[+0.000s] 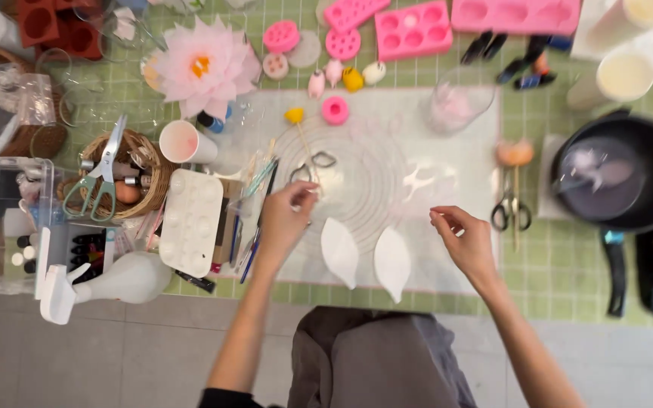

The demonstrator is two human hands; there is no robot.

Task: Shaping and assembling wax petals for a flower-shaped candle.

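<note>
A: In the head view, what is held by the left hand (285,215)?

B: Its fingers are pinched together around something thin and pale. What the item is cannot be told, because it is too small. The pinch is kept just above the translucent mat (447,249).

A: And the right hand (464,238)?

B: The thumb and the forefinger are brought together, as if something very fine is gripped, but no object can be made out between them. Whether anything is really held cannot be told.

A: What is found near the two grips?

B: Two white leaf-shaped pieces (340,251) are laid on the mat, between the hands and slightly nearer to the person. Just beyond the left pinch, a metal teardrop cutter (323,159) is seen, and a yellow-tipped stick (295,115) farther behind it. To the outer side of the left hand, a white paint palette (190,221) is placed, with brushes (255,198) between it and the hand. Beyond the right hand, to its outer side, small scissors (509,204) are laid, and a black pan (620,175) is set farther out. Far beyond the left grip, a pink flower (207,66) is seen.
</note>
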